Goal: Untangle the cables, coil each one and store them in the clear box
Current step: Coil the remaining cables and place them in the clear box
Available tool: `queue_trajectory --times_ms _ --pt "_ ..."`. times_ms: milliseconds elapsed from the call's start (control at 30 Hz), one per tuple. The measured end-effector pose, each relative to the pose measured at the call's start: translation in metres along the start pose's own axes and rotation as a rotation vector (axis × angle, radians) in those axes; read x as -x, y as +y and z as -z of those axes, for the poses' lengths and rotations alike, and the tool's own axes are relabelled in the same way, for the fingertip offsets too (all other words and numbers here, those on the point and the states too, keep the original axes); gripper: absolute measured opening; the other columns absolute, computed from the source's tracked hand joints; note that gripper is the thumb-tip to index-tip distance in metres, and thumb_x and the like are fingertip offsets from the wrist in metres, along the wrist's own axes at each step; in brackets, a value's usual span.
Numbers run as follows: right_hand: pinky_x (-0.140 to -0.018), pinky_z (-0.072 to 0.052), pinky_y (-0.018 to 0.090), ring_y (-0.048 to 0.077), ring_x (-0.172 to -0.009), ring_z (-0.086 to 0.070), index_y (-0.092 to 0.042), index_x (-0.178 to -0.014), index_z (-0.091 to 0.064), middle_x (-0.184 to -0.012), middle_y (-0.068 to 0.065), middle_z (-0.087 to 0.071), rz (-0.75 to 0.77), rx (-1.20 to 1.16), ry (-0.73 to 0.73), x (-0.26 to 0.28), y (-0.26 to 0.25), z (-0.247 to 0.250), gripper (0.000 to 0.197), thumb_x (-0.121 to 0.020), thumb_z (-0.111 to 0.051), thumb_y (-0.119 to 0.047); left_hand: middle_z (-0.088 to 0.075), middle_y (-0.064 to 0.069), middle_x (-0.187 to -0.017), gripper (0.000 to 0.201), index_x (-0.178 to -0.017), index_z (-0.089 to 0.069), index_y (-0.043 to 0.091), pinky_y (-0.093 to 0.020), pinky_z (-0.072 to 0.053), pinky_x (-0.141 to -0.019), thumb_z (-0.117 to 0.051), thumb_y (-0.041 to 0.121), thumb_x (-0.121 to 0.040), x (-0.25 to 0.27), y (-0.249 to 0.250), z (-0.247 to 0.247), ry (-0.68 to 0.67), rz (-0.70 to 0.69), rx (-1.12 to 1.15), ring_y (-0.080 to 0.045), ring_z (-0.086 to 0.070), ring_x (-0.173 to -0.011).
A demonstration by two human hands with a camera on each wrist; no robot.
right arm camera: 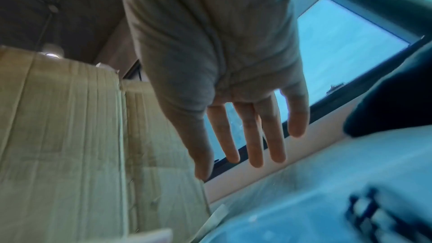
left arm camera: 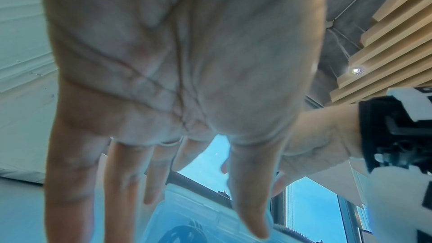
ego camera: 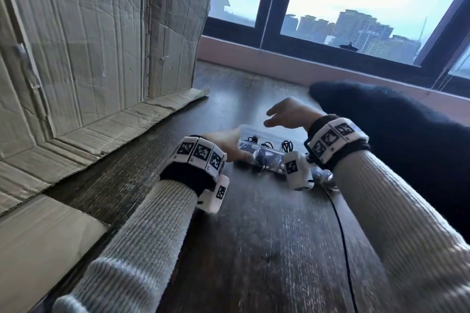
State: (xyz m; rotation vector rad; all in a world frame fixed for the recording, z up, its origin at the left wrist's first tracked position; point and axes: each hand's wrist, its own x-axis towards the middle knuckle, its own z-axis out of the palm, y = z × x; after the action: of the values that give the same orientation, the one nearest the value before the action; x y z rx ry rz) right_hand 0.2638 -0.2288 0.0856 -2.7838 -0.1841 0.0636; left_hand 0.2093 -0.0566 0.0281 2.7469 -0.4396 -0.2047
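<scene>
A clear box (ego camera: 256, 134) lies on the dark wooden table (ego camera: 267, 249), with several black coiled cables (ego camera: 265, 145) inside it. My left hand (ego camera: 230, 146) rests with straight fingers against the box's left end. In the left wrist view its fingers (left arm camera: 247, 200) point down at the box (left arm camera: 210, 215), where a coiled cable (left arm camera: 184, 232) shows. My right hand (ego camera: 286, 114) hovers open just above the box and holds nothing. The right wrist view shows its spread fingers (right arm camera: 254, 136) over the box (right arm camera: 292, 210) and a black cable (right arm camera: 364, 212).
A big creased cardboard box (ego camera: 89, 46) stands at the left with its flap on the table. A thin black cable (ego camera: 342, 231) runs from beside the clear box toward me. A dark fuzzy garment (ego camera: 394, 129) lies at the right. The window sill (ego camera: 292, 63) is behind.
</scene>
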Motion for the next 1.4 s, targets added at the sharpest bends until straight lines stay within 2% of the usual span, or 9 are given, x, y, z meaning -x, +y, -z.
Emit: queue_trajectory --times_ms 233,367,500,700,867,967,1100,1200,1400 --pt "-0.059 -0.037 0.029 0.02 -0.058 -0.045 -0.005 -0.068 -0.05 -0.068 0.009 -0.051 -0.455 0.079 0.049 0.022 0.133 0.03 0.044 -0.096 -0.05 -0.039 -0.054 -0.011 -0.136 0.071 -0.137 -0.044 0.007 -0.037 -0.041 -0.103 -0.059 0.053 -0.086 -0.003 -0.004 0.002 -0.009 0.012 -0.047 -0.026 -0.051 -0.124" --pt "-0.063 -0.049 0.033 0.026 -0.06 -0.057 -0.003 -0.093 -0.047 -0.068 0.015 -0.057 -0.534 -0.623 -0.033 0.029 0.174 0.007 0.049 -0.093 -0.051 -0.051 -0.054 -0.009 -0.137 0.069 -0.136 -0.046 0.006 -0.038 -0.04 -0.105 -0.058 0.053 -0.087 -0.005 -0.008 0.001 0.023 0.032 -0.043 -0.025 -0.05 -0.125" --pt "-0.06 -0.049 0.031 0.021 -0.058 -0.058 -0.007 -0.087 -0.057 -0.069 0.007 -0.062 -0.499 -0.882 -0.113 0.033 0.192 0.006 0.074 -0.044 -0.086 -0.06 -0.056 -0.005 -0.134 0.064 -0.136 -0.049 0.01 -0.036 -0.041 -0.104 -0.059 0.05 -0.088 -0.007 -0.011 0.003 0.09 0.046 -0.01 -0.024 -0.052 -0.123" --pt "-0.038 -0.046 0.018 0.01 -0.037 -0.055 -0.007 -0.077 -0.054 -0.048 0.002 -0.06 -0.601 -0.953 -0.064 0.054 0.185 0.002 0.023 -0.095 -0.054 -0.021 -0.072 -0.002 -0.097 0.035 -0.11 -0.062 0.009 -0.03 -0.051 -0.087 -0.058 0.039 -0.092 -0.002 -0.014 0.008 0.111 0.095 0.148 -0.017 -0.068 -0.093" --pt "-0.052 -0.055 0.025 0.014 -0.058 -0.067 -0.008 -0.094 -0.061 -0.08 0.006 -0.07 -0.577 -1.065 -0.008 0.071 0.184 0.005 0.011 -0.091 -0.056 0.001 -0.07 0.003 -0.08 0.031 -0.101 -0.065 0.008 -0.023 -0.051 -0.068 -0.056 0.037 -0.094 0.004 -0.008 0.014 0.042 0.087 0.193 -0.013 -0.069 -0.074" --pt "-0.063 -0.049 0.026 0.015 -0.073 -0.065 -0.016 -0.096 -0.06 -0.104 0.003 -0.069 -0.406 -0.989 0.145 0.084 0.175 0.013 0.027 -0.091 -0.049 0.008 -0.071 -0.002 -0.1 0.043 -0.112 -0.061 0.012 -0.034 -0.052 -0.087 -0.055 0.049 -0.091 0.005 -0.008 0.018 0.161 0.165 0.138 -0.018 -0.067 -0.093" --pt "-0.088 -0.04 0.038 0.01 -0.092 -0.064 -0.018 -0.108 -0.065 -0.111 -0.007 -0.071 -0.141 -0.85 0.24 0.117 0.144 0.025 0.025 -0.088 -0.058 -0.006 -0.018 -0.021 -0.155 0.094 -0.15 -0.004 0.004 -0.045 -0.024 -0.115 -0.059 0.049 -0.088 0.012 0.0 0.012 0.341 0.204 0.113 -0.033 -0.022 -0.143" --pt "-0.091 -0.038 0.034 0.006 -0.108 -0.063 -0.027 -0.119 -0.062 -0.112 -0.009 -0.071 0.004 -0.696 0.11 0.143 0.121 0.034 0.04 -0.083 -0.067 -0.043 0.012 -0.019 -0.157 0.139 -0.145 0.029 0.017 -0.051 -0.016 -0.117 -0.082 0.044 -0.066 0.019 0.015 0.013 0.453 0.062 0.07 -0.035 0.0 -0.146" --pt "-0.111 -0.03 0.032 0.024 -0.132 -0.043 -0.013 -0.143 -0.042 -0.147 0.008 -0.044 -0.046 0.126 -0.213 0.138 0.091 -0.001 0.058 -0.101 -0.026 -0.049 -0.028 -0.002 -0.156 0.093 -0.151 -0.02 0.021 -0.037 -0.019 -0.115 -0.066 0.056 -0.079 0.026 0.041 0.002 -0.062 -0.066 -0.238 -0.021 -0.028 -0.142"
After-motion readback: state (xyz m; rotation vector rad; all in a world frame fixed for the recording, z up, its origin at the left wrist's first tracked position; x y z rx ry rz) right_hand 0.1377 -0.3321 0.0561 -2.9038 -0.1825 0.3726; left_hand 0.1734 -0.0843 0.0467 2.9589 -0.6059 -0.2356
